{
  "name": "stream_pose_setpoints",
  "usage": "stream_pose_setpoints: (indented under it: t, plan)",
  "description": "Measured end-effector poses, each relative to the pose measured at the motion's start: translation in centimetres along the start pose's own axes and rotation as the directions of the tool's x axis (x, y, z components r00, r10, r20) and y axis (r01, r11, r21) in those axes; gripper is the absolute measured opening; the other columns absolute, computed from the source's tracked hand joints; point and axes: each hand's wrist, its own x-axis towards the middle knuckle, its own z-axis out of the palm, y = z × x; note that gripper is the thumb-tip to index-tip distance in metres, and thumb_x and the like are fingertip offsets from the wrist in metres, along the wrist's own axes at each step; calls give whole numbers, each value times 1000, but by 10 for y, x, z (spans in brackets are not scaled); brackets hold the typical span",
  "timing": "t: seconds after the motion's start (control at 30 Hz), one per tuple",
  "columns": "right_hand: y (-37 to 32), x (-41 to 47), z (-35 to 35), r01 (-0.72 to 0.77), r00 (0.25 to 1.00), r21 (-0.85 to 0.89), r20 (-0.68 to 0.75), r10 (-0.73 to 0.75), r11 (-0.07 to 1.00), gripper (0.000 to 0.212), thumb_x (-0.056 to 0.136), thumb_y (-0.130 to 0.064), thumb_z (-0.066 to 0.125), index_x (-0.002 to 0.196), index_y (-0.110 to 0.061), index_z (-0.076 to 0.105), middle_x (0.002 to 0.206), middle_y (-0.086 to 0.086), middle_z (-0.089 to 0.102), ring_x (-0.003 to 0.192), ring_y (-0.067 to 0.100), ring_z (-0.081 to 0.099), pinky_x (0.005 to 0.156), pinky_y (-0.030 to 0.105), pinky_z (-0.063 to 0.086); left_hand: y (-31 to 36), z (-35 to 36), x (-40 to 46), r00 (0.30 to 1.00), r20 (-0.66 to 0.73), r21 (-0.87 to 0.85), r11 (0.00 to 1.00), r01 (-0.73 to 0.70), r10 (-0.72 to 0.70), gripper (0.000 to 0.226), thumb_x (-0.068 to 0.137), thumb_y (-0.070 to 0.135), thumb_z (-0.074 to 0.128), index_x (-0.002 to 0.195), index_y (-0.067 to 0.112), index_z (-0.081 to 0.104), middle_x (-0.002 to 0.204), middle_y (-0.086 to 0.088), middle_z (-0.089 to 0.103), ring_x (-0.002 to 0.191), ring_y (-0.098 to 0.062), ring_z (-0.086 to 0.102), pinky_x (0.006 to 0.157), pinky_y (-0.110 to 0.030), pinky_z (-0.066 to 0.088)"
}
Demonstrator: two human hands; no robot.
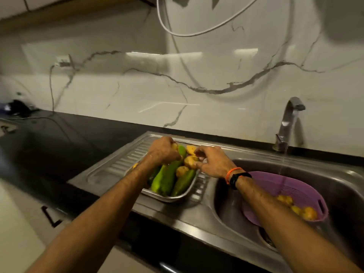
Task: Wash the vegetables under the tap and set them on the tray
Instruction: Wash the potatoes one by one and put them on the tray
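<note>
1. Here, both my hands are over the rectangular stainless-steel tray (178,197), which sits on the ribbed draining board just left of the steel sink basin (344,186).
2. My left hand (162,150) is curled round a small yellow potato (174,146) at the tray's far end, with only a bit of it showing past my knuckles.
3. My right hand (213,161) reaches across from the basin side, its fingertips pinching a pale yellow potato (190,162) that lies on the pile in the tray.
4. Also in the tray lie long green gourds (165,179) side by side, with two more yellow potatoes (182,171) resting on top of them.
5. Inside the basin, to the tray's right, a round purple plastic colander (311,189) stands tilted, holding a few yellow potatoes (308,212) at its near side.
6. The chrome tap (286,123) stands behind the basin, and a thin stream of water (282,164) falls from it into the colander.
7. An orange thread and a black band (236,178) circle my right wrist.
8. The black stone countertop (59,138) stretches away to the tray's left.
</note>
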Motion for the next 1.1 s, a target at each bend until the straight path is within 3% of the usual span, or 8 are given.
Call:
stream_pose_setpoints:
  t: [0.13, 0.27, 0.43, 0.57, 0.67, 0.93, 1.1]
  plan:
    - [-25, 18, 21, 47, 999, -11, 10, -47, 999, 37, 82, -31, 67, 115, -15, 65, 113, 4, 69, 106, 24, 63, 91, 33, 49, -35, -20, 4, 999, -22, -10, 999, 32, -32, 64, 75, 30, 83, 133, 18, 57, 126, -10, 64, 112, -26, 64, 97, -38, 53]
    - [-32, 23, 37, 16, 999, -11, 48, -15, 1000, 43, 86, -33, 67, 125, -16, 60, 122, 4, 65, 114, 23, 59, 98, 33, 48, -50, -21, 11, 1000, 15, -29, 1000, 1, -1, 81, 74, 22, 85, 145, 16, 46, 143, -10, 53, 129, -26, 53, 107, -37, 44]
    - [-28, 18, 44, -19, 995, 17, 102, 17, 1000, 40, 92, -34, 63, 127, -16, 59, 124, 6, 63, 116, 24, 57, 98, 30, 46, -59, -12, 9, 997, 76, 149, 988, -44, 33, 63, 80, 25, 80, 138, 19, 56, 136, -7, 59, 125, -23, 55, 99, -27, 42]
    - [-25, 11, 41, 8, 997, 34, 77, -11, 999, 35, 93, -33, 61, 124, -17, 61, 121, 5, 64, 114, 22, 58, 93, 26, 43, -61, -6, 6, 998, 18, 165, 984, -61, 59, 78, 78, 26, 82, 146, 15, 44, 146, -10, 49, 134, -26, 46, 108, -31, 36]
    - [-24, 10, 37, -8, 999, 76, 34, 5, 997, 30, 93, -33, 61, 119, -19, 65, 114, 2, 66, 108, 20, 60, 90, 25, 43, -59, -5, 3, 998, 31, 191, 980, -62, 57, 73, 80, 28, 80, 143, 14, 47, 142, -12, 52, 131, -28, 48, 105, -33, 39]
    - [11, -6, -9, -77, 996, 112, -34, 82, 991, 34, 88, -29, 69, 119, -15, 67, 112, 1, 70, 104, 15, 64, 88, 20, 44, -5, -5, 7, 983, -22, 113, 977, -180, 184, 69, 81, 24, 78, 142, 13, 48, 144, -8, 51, 133, -24, 47, 108, -30, 36]
    - [65, -42, -56, -199, 979, 86, -21, 202, 976, 36, 89, -23, 69, 122, -12, 65, 119, 0, 68, 101, 6, 62, 85, 13, 41, 60, 37, 8, 953, 80, 36, 954, -296, 293, 63, 80, 29, 79, 136, 15, 55, 140, -6, 55, 129, -22, 51, 107, -31, 41]
